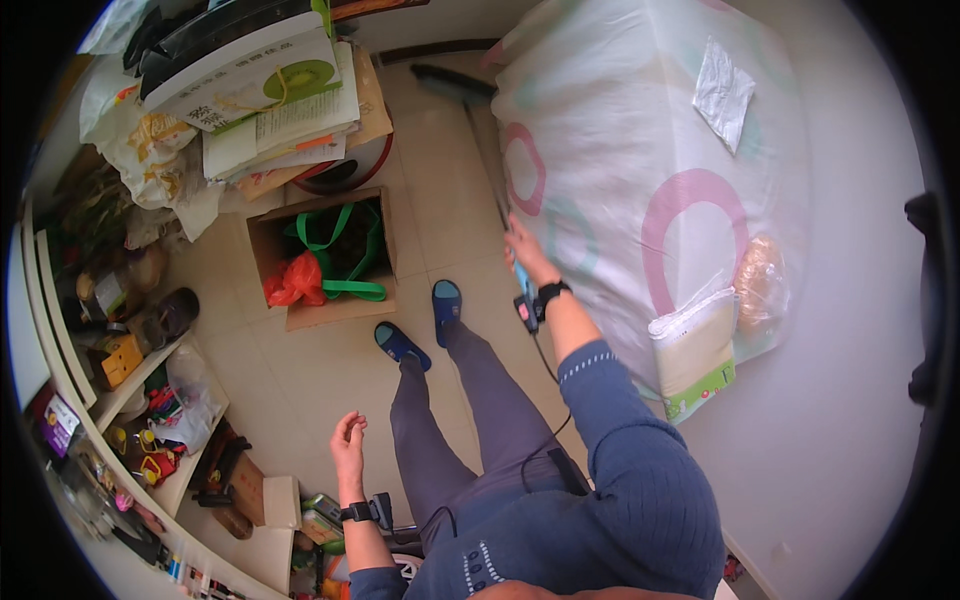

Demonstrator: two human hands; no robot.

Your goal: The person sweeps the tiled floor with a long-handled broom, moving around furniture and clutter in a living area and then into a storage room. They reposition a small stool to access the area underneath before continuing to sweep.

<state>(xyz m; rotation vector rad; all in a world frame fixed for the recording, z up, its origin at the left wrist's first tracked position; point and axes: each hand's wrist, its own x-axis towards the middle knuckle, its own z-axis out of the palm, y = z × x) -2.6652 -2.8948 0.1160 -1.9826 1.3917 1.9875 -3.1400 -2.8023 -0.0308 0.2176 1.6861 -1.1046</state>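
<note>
My right hand (pixel 527 251) is closed around the handle of a broom (pixel 486 161), whose upper part is light blue. The dark broom head (pixel 454 82) rests on the tiled floor at the top, beside a cloth-covered piece of furniture. My left hand (pixel 349 444) hangs over the floor at the lower left with its fingers loosely curled, and nothing shows in it. Both wrists carry a black strap with a small device. Between my hands, farther forward, are my feet in blue slippers (pixel 448 304).
An open cardboard box (pixel 341 311) with a green-handled bag and a red plastic bag stands left of my feet. Crowded shelves (pixel 142 380) line the left. Stacked papers and cartons (pixel 277 127) rise behind the box. The patterned cover (pixel 622 97) bulges at the right, with packages on it.
</note>
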